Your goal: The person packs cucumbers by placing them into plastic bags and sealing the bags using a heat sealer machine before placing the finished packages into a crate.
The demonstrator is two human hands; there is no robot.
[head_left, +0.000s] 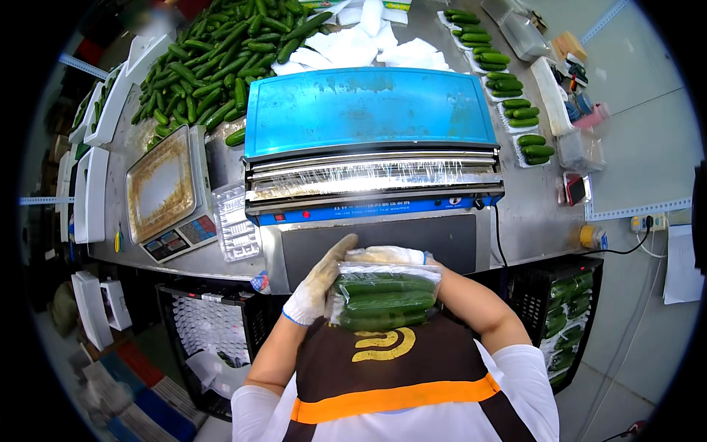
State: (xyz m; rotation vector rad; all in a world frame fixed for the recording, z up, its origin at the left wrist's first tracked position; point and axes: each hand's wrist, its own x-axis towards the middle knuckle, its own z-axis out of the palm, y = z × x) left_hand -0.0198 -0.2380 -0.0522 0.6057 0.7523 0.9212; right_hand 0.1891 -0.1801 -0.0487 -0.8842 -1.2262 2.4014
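A film-wrapped pack of cucumbers (387,300), with several cucumbers side by side on a white tray or pad, is held up close in front of my apron. My left hand (318,286), in a whitish work glove, grips its left edge. Along the far edge lies my right hand (389,255), gloved too, its fingers partly hidden behind the pack. Just beyond both hands stands a film wrapping machine (375,110) with a blue top, a roll of clear film (375,177) and a dark heating plate (412,232) in front.
Loose cucumbers (213,66) heap up at the far left, beside white pads (361,44). A scale (166,184) and clear trays (237,221) stand left of the machine. Unwrapped cucumber trays (534,149) line its right. Black crates (571,324) sit below the table.
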